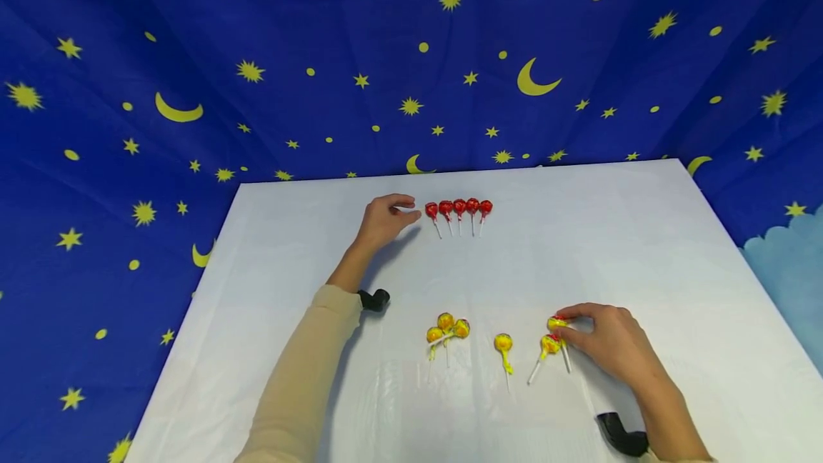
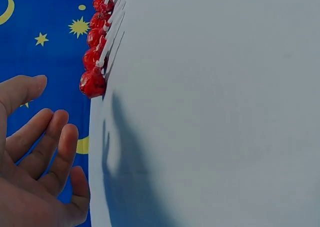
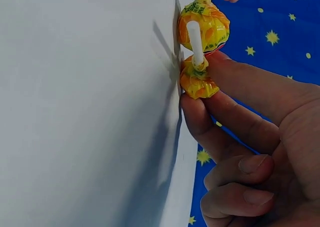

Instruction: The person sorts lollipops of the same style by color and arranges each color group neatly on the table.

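Five red lollipops form a row at the far side of the table; the leftmost red lollipop [image 1: 431, 211] [image 2: 93, 83] is nearest my left hand [image 1: 384, 220] [image 2: 42, 162], which hovers just left of it with fingers relaxed and nothing in them. My right hand [image 1: 614, 341] [image 3: 260, 132] pinches a yellow lollipop [image 1: 556, 323] [image 3: 198, 82] by its head between thumb and fingers, stick toward the near edge. Close beside it lies another yellow lollipop [image 1: 549, 345] [image 3: 204, 29], its stick slanting left.
A single yellow lollipop [image 1: 504, 343] lies left of the right-hand pair. Farther left, several yellow lollipops [image 1: 446, 321] are bunched with crossing sticks. The white table [image 1: 308, 234] meets a blue star-patterned cloth [image 1: 334, 106] behind. Black wrist devices [image 1: 375, 300] extend beside both wrists.
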